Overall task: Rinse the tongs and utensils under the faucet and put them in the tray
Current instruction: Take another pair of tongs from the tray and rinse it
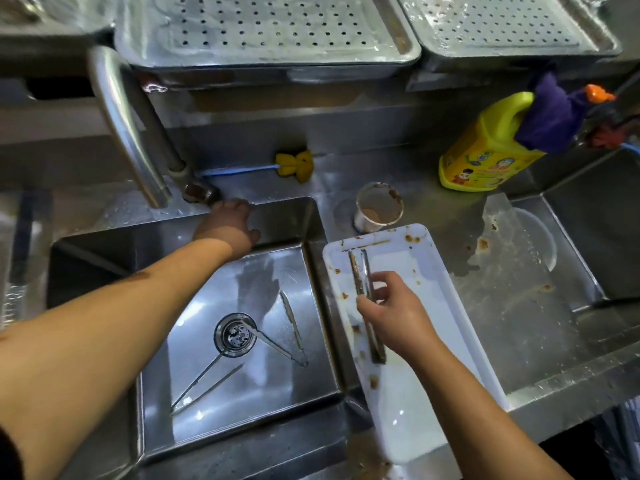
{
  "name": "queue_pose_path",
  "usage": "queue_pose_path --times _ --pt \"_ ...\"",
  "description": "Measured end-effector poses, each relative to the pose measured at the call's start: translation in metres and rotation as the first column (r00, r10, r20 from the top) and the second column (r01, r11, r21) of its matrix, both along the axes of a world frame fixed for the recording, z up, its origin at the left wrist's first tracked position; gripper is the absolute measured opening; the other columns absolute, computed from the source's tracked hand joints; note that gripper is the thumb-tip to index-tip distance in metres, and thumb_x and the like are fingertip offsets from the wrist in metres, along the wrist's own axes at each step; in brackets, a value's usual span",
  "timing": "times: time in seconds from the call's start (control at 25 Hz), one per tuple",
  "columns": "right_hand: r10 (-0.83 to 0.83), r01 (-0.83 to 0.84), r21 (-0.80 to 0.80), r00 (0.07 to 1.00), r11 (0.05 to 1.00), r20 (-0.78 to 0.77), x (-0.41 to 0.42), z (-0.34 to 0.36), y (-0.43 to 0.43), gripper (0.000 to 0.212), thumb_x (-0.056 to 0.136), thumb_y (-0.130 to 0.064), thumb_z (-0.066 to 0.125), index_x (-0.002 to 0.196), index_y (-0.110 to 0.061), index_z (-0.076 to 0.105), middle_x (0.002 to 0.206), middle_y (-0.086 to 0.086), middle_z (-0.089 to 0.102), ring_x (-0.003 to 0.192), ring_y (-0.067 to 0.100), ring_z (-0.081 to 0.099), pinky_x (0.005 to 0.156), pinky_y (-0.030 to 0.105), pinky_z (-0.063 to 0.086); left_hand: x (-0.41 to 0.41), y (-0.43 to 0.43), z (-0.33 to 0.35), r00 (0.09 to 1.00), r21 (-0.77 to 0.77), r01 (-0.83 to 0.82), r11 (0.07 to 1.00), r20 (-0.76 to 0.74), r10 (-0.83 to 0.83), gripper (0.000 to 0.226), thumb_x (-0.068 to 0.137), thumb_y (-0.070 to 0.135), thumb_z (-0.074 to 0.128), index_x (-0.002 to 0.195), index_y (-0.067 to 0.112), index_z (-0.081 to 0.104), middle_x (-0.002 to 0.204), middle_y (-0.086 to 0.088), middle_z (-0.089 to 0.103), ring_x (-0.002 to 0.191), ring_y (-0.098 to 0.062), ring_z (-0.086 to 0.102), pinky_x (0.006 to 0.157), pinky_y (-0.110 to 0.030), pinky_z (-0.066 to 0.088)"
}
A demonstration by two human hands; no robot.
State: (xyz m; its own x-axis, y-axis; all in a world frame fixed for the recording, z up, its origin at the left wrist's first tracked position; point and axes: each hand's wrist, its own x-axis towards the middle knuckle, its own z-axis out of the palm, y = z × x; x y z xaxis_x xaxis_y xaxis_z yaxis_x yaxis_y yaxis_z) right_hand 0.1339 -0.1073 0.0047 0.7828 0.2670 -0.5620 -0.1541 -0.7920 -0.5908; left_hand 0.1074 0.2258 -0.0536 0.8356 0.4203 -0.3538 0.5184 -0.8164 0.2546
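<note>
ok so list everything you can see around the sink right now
faucet: one, silver, back left of the sink
sink: one, steel, left
loose tongs: two pairs, silver, on the sink floor
white tray: one, sauce-stained, right of the sink
held tongs: one pair, dark metal, over the white tray
metal cup: one, brown residue, behind the white tray
detergent bottle: one, yellow, back right
cloth: one, purple, on the detergent bottle
brush: one, yellow head and blue handle, behind the sink
perforated trays: two, steel, back shelf
left hand: at the faucet's base, grip unclear
right hand: pinches the held tongs
</note>
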Motion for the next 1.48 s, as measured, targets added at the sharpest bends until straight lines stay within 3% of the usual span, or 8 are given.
queue_pose_path --times 0.16,0.28,0.44,0.6,0.76,0.88,1.0,1.48 --pt "0.025 -0.005 0.245 0.997 0.969 -0.076 -0.004 0.002 0.075 0.046 0.092 -0.036 0.071 0.135 -0.027 0.06 0.112 -0.005 0.075 0.097 0.015 0.074 0.088 0.044 0.061 -0.028 -0.017 0.026 0.954 -0.406 -0.27 0.873 0.008 0.299 0.049 0.1 0.053 0.059 0.137 0.022 0.066 0.14 -0.009 0.066 0.124 -0.034 0.062 0.094 -0.034 0.049" --pt "0.096 -0.057 0.342 0.991 0.938 -0.098 -0.012 0.003 0.127 0.035 0.092 -0.03 0.072 0.126 -0.025 0.066 0.109 -0.003 0.077 0.097 0.015 0.075 0.094 0.048 0.059 -0.062 -0.032 0.042 0.865 -0.857 -0.338 0.39 -0.12 0.488 0.05 0.096 0.064 0.058 0.12 0.022 0.072 0.123 0.004 0.078 0.106 -0.02 0.074 0.081 -0.036 0.06" --pt "0.172 -0.111 0.426 0.979 0.898 -0.11 -0.027 0.005 0.177 0.03 0.089 -0.033 0.071 0.118 -0.027 0.068 0.107 0.0 0.079 0.098 0.018 0.076 0.093 0.049 0.06 -0.098 -0.032 0.049 0.829 -0.943 -0.271 0.195 -0.126 0.544 0.04 0.093 0.061 0.063 0.115 0.029 0.071 0.098 0.011 0.081 0.089 -0.013 0.076 0.069 -0.034 0.063" --pt "0.297 -0.211 0.463 0.947 0.861 -0.119 -0.037 0.007 0.205 0.032 0.096 -0.022 0.069 0.128 -0.016 0.069 0.108 0.004 0.079 0.1 0.021 0.076 0.091 0.049 0.061 -0.121 -0.014 0.05 0.698 -0.952 -0.305 0.032 -0.201 0.687 0.037 0.092 0.051 0.073 0.118 0.024 0.07 0.102 0.003 0.082 0.094 -0.025 0.078 0.089 -0.051 0.061" --pt "0.442 -0.35 0.44 0.888 0.827 -0.125 -0.034 0.02 0.226 0.027 0.084 -0.023 0.067 0.108 -0.028 0.075 0.087 -0.01 0.079 0.081 0.0 0.073 0.065 0.018 0.054 -0.137 -0.001 0.052 0.652 -0.944 -0.327 0.051 -0.186 0.735 0.037 0.094 0.051 0.071 0.117 0.022 0.07 0.099 0.002 0.082 0.086 -0.025 0.079 0.077 -0.045 0.066" --pt "0.382 -0.398 0.245 0.917 0.884 0.11 -0.028 0.028 0.254 0.031 0.085 -0.02 0.06 0.115 -0.024 0.067 0.082 -0.013 0.067 0.076 0.011 0.065 0.066 0.027 0.046 -0.149 0.003 0.053 0.638 -0.935 -0.346 0.074 -0.176 0.749 0.036 0.098 0.049 0.067 0.112 0.015 0.069 0.081 0.007 0.08 0.069 -0.021 0.075 0.065 -0.04 0.065" --pt "0.477 -0.515 0.047 0.821 0.856 0.314 -0.023 0.042 0.281 0.034 0.091 -0.035 0.053 0.123 -0.031 0.062 0.107 0.003 0.071 0.096 0.029 0.067 0.077 0.033 0.045 -0.161 0.004 0.052 0.639 -0.928 -0.366 0.064 -0.201 0.742 0.035 0.099 0.046 0.067 0.11 0.012 0.069 0.081 0.002 0.079 0.065 -0.021 0.074 0.059 -0.036 0.062" --pt "0.608 -0.604 -0.119 0.734 0.788 0.304 -0.012 0.051 0.303 0.018 0.1 -0.037 0.053 0.091 -0.022 0.057 0.085 0.005 0.058 0.077 0.027 0.056 0.068 0.031 0.039 -0.176 -0.008 0.045 0.638 -0.911 -0.409 0.045 -0.25 0.729 0.046 0.095 0.052 0.07 0.115 0.01 0.069 0.093 -0.003 0.08 0.067 -0.021 0.075 0.075 -0.044 0.056"
